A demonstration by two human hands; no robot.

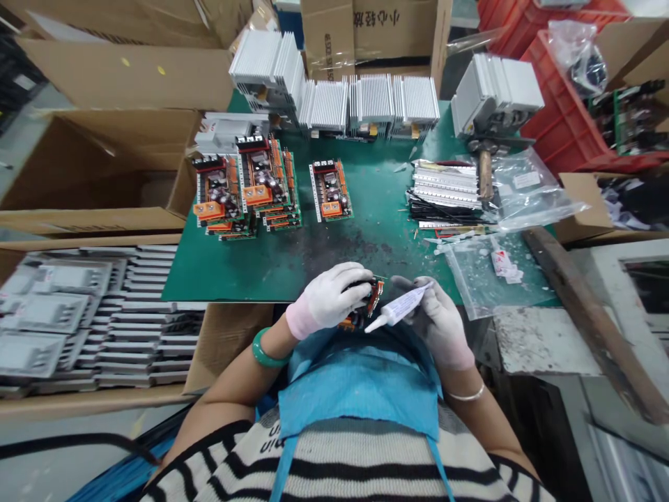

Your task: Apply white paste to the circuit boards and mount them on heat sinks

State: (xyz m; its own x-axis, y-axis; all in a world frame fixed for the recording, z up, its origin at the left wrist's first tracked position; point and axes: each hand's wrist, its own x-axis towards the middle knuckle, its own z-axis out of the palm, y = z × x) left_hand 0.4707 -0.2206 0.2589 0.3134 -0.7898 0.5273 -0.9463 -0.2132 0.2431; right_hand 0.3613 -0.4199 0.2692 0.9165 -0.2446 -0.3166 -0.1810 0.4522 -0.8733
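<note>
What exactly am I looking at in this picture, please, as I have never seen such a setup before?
There is no robot here: a person works with two gloved hands, and a camera worn on the head looks forward and down at them. The left hand holds a board with orange parts, partly hidden. The right hand holds a white tube, its narrow tip pointing left in the picture. On the green table are stacked circuit boards, a single board beside them, finned metal blocks along the back and a hammer on the right.
</note>
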